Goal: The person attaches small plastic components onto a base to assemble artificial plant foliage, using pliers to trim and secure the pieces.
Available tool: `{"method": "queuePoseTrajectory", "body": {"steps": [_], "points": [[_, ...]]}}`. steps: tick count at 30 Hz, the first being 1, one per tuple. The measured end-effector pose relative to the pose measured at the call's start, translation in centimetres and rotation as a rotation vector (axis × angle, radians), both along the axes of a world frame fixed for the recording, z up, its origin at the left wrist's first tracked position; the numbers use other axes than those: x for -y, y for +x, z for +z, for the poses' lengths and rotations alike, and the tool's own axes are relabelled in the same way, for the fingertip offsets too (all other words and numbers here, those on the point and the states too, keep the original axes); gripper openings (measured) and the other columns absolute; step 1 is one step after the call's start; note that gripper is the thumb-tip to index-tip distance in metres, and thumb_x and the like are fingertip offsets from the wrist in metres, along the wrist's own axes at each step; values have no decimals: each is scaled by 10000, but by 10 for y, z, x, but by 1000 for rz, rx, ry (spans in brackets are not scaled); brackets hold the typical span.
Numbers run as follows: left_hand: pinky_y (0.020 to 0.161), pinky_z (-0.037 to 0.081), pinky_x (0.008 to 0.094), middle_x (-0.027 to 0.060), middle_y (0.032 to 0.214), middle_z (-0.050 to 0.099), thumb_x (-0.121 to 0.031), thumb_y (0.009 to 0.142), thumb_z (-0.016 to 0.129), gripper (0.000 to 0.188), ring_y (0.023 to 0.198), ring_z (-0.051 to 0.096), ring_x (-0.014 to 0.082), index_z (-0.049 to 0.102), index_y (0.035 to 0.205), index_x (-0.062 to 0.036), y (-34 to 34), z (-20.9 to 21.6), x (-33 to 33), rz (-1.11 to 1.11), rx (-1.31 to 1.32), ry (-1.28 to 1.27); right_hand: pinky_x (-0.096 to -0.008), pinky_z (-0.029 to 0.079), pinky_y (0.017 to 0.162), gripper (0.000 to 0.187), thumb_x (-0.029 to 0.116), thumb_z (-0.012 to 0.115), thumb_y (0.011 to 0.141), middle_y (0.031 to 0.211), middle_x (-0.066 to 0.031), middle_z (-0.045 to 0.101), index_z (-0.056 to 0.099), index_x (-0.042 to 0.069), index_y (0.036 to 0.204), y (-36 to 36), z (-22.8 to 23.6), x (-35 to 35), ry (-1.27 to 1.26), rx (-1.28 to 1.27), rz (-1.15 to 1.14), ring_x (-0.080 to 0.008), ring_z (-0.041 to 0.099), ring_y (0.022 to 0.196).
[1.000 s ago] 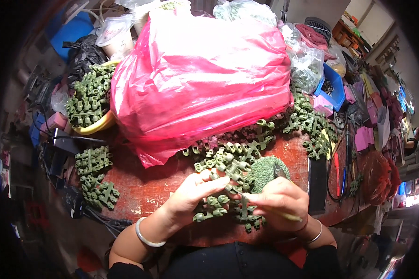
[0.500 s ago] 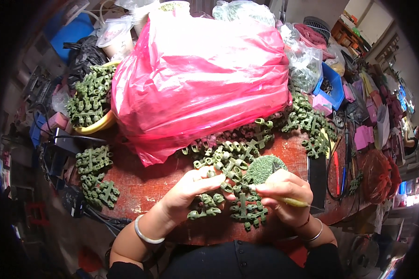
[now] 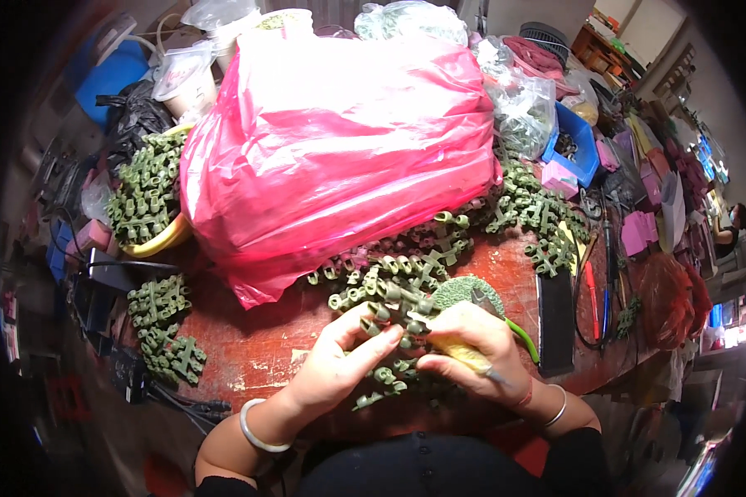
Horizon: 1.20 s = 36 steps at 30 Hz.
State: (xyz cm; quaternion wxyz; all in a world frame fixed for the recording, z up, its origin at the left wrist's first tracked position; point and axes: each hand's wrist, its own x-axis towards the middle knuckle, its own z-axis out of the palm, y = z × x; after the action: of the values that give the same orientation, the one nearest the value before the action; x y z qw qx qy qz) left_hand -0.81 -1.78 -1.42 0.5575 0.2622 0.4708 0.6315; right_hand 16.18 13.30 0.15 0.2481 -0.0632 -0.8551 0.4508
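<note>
My left hand (image 3: 348, 352) pinches a green cluster of small ring-shaped pieces (image 3: 381, 313) between thumb and fingers, above the table. Close against it, my right hand (image 3: 481, 344) is closed around a slim tool with a yellow handle (image 3: 466, 354), its grey end pointing down to the right. The right fingertips meet the same cluster, though the exact contact is hidden. Below the hands lie more green clusters (image 3: 385, 381), partly covered. Behind the right hand is a round, rough green pad (image 3: 471, 291), with a dark-tipped tool with a bright green handle (image 3: 523, 340) beside it.
A large pink plastic bag (image 3: 340, 157) fills the middle of the worn red table (image 3: 249, 348). Green clusters also heap in a yellow bowl (image 3: 162, 238) at left. At right stand a black slab (image 3: 556, 323), a red pen-like tool (image 3: 592, 298) and a blue bin (image 3: 584, 149).
My hands have drawn closer together around the cluster. The right hand has turned, so the yellow-handled tool now slants downward. The green handle has come into sight, and the whole view has shifted slightly.
</note>
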Motion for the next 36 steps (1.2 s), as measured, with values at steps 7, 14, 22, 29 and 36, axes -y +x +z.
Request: {"method": "queuePoseTrajectory", "body": {"steps": [7,14,22,29,36], "points": [[966,485,292,37,1170,696,-84,964,703,306,1083,614,113,671,1264,-31,-8,4,3,-125,-265,42,-349,516,722,130,30,774,852,904,-130,664,687,-15,938,3,8,-4,-130,98,-5,-254,655,818],[807,514,259,2,964,729,-147,905,795,310,890,623,60,714,1184,-39,-17,14,4,-369,-399,12,-336,512,700,124,66,781,869,868,-90,632,716,37,970,8,18,-7,-94,131,138,-236,637,783],[923,534,278,59,1162,713,-71,1029,606,388,1017,677,118,578,1411,-12,4,-1,1,-135,-141,48,-326,541,740,331,80,769,892,1018,-146,729,705,-13,1203,10,19,-7,26,-98,-77,-227,688,849],[954,529,285,81,1323,660,-95,1043,586,419,1052,671,127,535,1450,-9,0,-4,3,-136,-250,97,-309,534,634,339,63,818,834,882,-98,681,732,-28,1149,6,8,1,173,-240,2,-197,656,714],[1025,503,309,108,1348,626,-270,1012,667,491,1142,640,163,567,1399,15,-1,-3,5,-71,-126,128,-303,532,657,360,-5,833,778,905,-80,696,747,-5,1127,7,10,0,96,-159,-38,-194,660,740]]}}
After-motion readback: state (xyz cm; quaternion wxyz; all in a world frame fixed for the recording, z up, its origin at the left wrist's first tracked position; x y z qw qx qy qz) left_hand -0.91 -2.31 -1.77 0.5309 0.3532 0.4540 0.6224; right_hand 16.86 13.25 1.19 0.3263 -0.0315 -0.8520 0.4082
